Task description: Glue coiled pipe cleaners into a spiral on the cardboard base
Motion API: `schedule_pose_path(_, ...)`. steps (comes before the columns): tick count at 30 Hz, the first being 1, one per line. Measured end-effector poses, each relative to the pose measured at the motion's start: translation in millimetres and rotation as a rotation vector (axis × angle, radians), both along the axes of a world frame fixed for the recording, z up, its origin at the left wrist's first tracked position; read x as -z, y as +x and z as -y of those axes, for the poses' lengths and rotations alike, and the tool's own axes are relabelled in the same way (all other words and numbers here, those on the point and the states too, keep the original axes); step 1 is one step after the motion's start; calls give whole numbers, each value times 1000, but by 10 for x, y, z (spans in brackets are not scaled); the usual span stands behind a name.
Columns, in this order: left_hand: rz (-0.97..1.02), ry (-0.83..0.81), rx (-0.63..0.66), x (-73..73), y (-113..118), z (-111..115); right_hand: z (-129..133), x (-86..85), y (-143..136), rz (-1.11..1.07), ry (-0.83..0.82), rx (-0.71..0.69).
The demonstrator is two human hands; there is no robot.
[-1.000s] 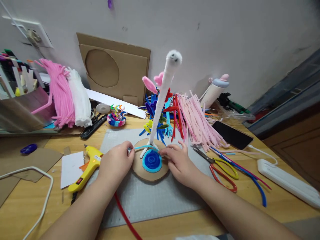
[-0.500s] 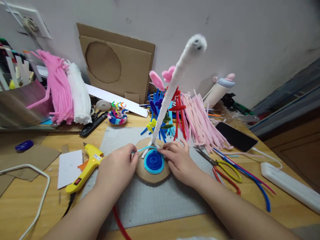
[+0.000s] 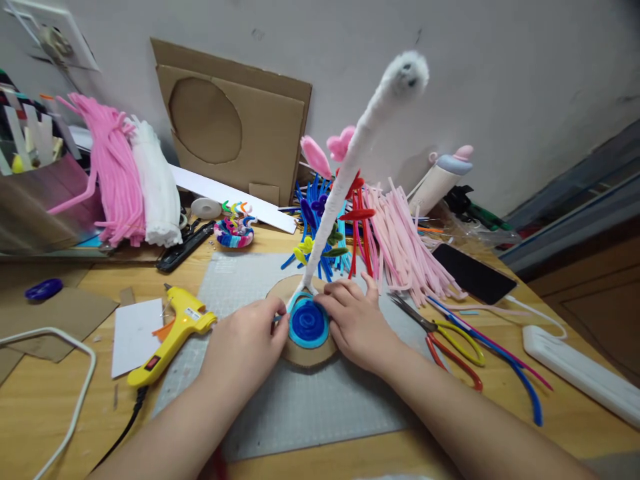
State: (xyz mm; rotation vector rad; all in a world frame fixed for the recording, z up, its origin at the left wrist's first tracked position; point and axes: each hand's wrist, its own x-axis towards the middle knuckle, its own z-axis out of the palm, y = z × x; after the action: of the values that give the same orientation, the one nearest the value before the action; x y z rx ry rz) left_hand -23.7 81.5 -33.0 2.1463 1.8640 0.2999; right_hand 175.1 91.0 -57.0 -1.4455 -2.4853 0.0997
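Note:
A round cardboard base (image 3: 313, 359) carries a flat coil of blue pipe cleaner (image 3: 309, 323) with a light blue outer ring. My left hand (image 3: 253, 340) pinches a light blue pipe cleaner (image 3: 294, 300) that bends around the coil's upper left edge; its tip is mostly hidden by my fingers. At the coil's upper right, my right hand (image 3: 356, 320) presses the strip against the edge with its fingertips. Behind the coil rises a tall white fuzzy stem (image 3: 333, 200), its split foot on the base. Pink, red, blue, yellow and green fuzzy flowers show beside the stem.
A grey cutting mat (image 3: 280, 427) lies under the base. To the left is a yellow glue gun (image 3: 175, 333); to the right, scissors (image 3: 445, 333), a phone (image 3: 473, 272) and a power strip (image 3: 580, 373). Pink pipe cleaners (image 3: 405, 247) and leaning cardboard (image 3: 275, 127) are behind.
My left hand has moved right and slightly down, bending the light blue pipe cleaner around the coil's left side. The white stem leans further right; my right hand stays near the same spot.

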Motion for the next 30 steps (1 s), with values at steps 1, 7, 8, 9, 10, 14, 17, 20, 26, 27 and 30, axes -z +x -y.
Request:
schedule_pose_path(1,2,-7,6,-5,6,8,-14,-8,-4,-8,-6,0)
schedule_pose_path(7,-5,-22,13,-43,1,34,-52,-15,-21,-31,-17,-6)
schedule_pose_path(8,-4,-23,19,-42,-3,33,-53,-9,-23,-35,-17,-5)
schedule_pose_path(9,0,-25,27,-36,-7,30,-53,-3,-26,-40,-17,-4)
schedule_pose_path(10,10,-24,34,-27,-9,28,-53,3,-31,-45,-15,-2)
schedule_pose_path(14,49,-16,74,20,-9,24,-61,14,-67,-60,26,2)
schedule_pose_path(17,61,-11,73,30,-6,25,-85,11,-103,-50,56,0)
schedule_pose_path(20,53,-13,32,13,-7,26,-119,7,-129,-32,74,-9)
schedule_pose_path(26,-26,-46,48,15,-1,32,-151,26,-131,-71,75,-5)
schedule_pose_path(27,-45,-46,62,24,2,33,-150,33,-127,-80,71,-2)
schedule_pose_path(30,-110,-35,99,51,8,40,-143,56,-117,-98,62,0)
